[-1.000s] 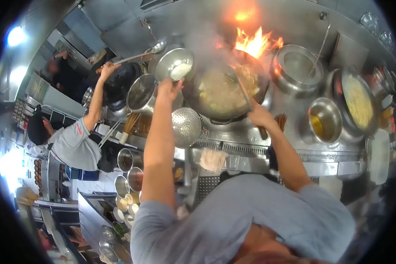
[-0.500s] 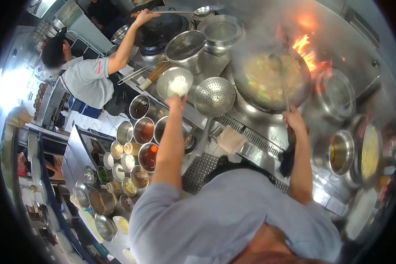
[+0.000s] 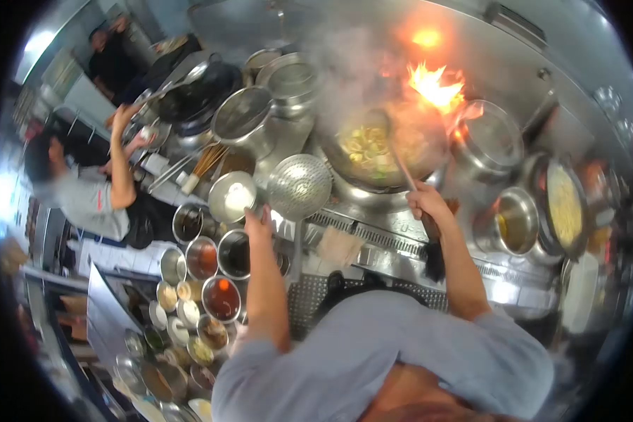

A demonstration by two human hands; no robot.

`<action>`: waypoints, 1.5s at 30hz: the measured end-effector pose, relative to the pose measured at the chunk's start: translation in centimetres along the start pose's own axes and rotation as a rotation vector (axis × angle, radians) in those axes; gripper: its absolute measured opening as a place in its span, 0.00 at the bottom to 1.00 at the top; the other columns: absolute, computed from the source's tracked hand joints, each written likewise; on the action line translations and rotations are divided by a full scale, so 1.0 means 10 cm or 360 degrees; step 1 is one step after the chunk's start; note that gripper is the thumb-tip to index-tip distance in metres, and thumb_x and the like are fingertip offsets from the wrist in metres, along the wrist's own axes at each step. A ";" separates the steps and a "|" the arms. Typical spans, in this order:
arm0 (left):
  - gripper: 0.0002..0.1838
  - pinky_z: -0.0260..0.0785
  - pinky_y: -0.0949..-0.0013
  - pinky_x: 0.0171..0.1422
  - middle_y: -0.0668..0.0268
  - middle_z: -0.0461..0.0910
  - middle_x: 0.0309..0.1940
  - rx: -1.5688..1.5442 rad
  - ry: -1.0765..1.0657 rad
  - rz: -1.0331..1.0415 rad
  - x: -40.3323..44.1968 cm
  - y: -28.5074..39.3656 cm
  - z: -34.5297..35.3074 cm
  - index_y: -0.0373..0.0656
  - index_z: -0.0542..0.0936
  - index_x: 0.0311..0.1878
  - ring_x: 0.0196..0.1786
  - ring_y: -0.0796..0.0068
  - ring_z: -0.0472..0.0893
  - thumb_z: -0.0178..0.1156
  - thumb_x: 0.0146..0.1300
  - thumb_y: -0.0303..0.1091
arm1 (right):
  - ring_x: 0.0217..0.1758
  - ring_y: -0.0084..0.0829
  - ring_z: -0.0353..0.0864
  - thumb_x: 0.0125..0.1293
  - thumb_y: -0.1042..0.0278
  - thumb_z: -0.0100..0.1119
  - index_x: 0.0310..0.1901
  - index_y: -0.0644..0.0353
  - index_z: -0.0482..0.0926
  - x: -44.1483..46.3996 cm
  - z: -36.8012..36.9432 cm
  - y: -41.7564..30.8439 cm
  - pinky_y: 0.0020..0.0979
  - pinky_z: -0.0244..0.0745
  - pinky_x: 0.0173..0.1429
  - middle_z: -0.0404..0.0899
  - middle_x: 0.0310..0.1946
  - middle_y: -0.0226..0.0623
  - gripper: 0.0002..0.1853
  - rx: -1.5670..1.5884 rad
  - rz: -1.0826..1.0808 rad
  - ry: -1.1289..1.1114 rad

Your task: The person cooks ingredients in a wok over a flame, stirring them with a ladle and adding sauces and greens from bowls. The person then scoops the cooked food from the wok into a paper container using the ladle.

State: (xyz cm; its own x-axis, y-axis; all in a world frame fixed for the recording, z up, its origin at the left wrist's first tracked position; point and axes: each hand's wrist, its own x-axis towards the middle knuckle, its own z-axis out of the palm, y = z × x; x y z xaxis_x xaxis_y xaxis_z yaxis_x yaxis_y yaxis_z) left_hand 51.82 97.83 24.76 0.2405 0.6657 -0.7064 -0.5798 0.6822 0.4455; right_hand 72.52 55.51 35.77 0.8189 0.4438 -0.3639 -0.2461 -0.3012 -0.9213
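My left hand (image 3: 258, 219) grips the rim of a small metal bowl (image 3: 221, 198) that has something white in it. Just right of that bowl lies a perforated strainer (image 3: 299, 187) with a long handle. My right hand (image 3: 429, 202) is closed around the handle of a ladle (image 3: 399, 160), whose head reaches into a large wok (image 3: 439, 158). Yellowish and green pieces of food (image 3: 366, 151) lie in the wok under steam, so the ladle's head shows only dimly.
Flames (image 3: 436, 84) rise behind the wok. A pot with a see-through top (image 3: 489, 141) and a wok of noodles (image 3: 565, 204) stand to the right. Sauce and ingredient containers (image 3: 221, 299) crowd the left. A co-worker (image 3: 84, 200) works at another wok (image 3: 197, 98).
My view has swung right, so most things sit farther left. Both hands keep their hold. The flames look brighter, and the co-worker's second hand now shows with something white.
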 end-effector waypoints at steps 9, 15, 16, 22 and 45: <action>0.07 0.56 0.83 0.20 0.72 0.73 0.19 0.1431 -0.0821 0.0087 -1.66 0.00 -1.16 0.42 0.78 0.36 0.18 0.85 0.69 0.60 0.67 0.35 | 0.14 0.22 0.70 0.56 0.74 0.53 0.65 0.61 0.69 -0.32 -0.62 -0.36 0.27 0.65 0.19 0.72 0.21 0.32 0.31 -0.0584 -0.0187 0.0296; 0.08 0.58 0.82 0.22 0.71 0.75 0.19 0.2017 -0.0846 -0.0135 -2.13 -0.12 -1.46 0.42 0.77 0.33 0.18 0.84 0.69 0.60 0.67 0.35 | 0.14 0.24 0.69 0.59 0.73 0.52 0.66 0.63 0.65 -0.18 -0.26 -0.20 0.27 0.67 0.22 0.71 0.22 0.31 0.30 -0.0178 0.0152 -0.0052; 0.09 0.59 0.82 0.22 0.70 0.76 0.20 0.2026 -0.0868 -0.0103 -2.13 -0.14 -1.49 0.42 0.77 0.34 0.18 0.84 0.69 0.60 0.68 0.35 | 0.14 0.21 0.67 0.62 0.73 0.51 0.64 0.64 0.66 -0.29 -0.16 -0.18 0.25 0.66 0.22 0.70 0.22 0.28 0.27 0.0246 0.0236 -0.0185; 0.08 0.61 0.81 0.25 0.69 0.78 0.21 0.1925 -0.0892 -0.0159 -2.19 -0.11 -1.35 0.41 0.78 0.35 0.20 0.84 0.71 0.59 0.68 0.35 | 0.12 0.12 0.60 0.70 0.72 0.47 0.61 0.66 0.66 -0.59 0.04 -0.02 0.20 0.61 0.20 0.64 0.20 0.21 0.19 0.2158 0.0512 -0.0791; 0.09 0.73 0.74 0.46 0.65 0.81 0.40 0.2129 -0.1703 -0.0198 -1.87 -0.20 -0.84 0.39 0.75 0.51 0.40 0.77 0.80 0.56 0.69 0.27 | 0.14 0.28 0.71 0.54 0.74 0.49 0.61 0.70 0.67 0.20 -0.21 -0.65 0.31 0.67 0.19 0.74 0.24 0.39 0.29 -0.0439 -0.0339 0.0191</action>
State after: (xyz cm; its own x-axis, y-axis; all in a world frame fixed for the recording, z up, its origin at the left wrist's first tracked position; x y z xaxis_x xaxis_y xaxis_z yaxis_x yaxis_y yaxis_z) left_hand 41.98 81.46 32.44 0.9255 0.1040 -0.3641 0.3503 0.1295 0.9276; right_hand 76.82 56.54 41.31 0.8957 0.4239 -0.1342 0.0721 -0.4362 -0.8969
